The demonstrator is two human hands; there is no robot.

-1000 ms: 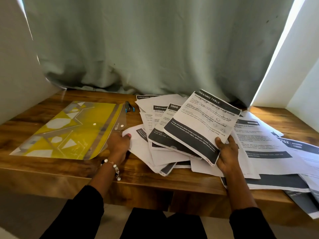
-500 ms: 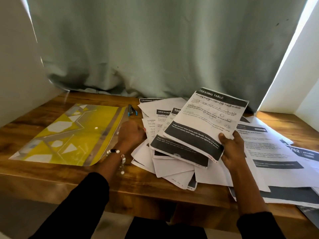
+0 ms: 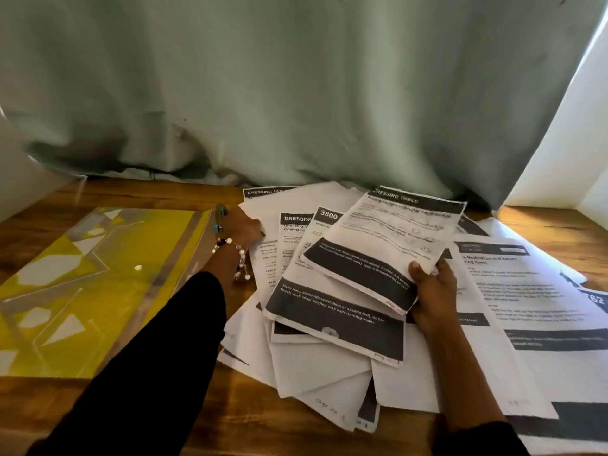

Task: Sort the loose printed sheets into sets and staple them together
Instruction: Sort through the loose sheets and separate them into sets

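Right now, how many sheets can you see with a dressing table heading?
3: one held up in the right hand, top sheet; one at the pile's far edge; one beside the left hand, heading cut off. More may be buried.

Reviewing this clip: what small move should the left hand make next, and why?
Probably close on the stapler and lift it toward the set. The left hand has reached it at the folder's far corner, grip unclear, while the right hand holds the dressing table sheets raised, unstapled.

Matt paper sheets point(image 3: 329, 366), glossy wood table point(image 3: 230, 432)
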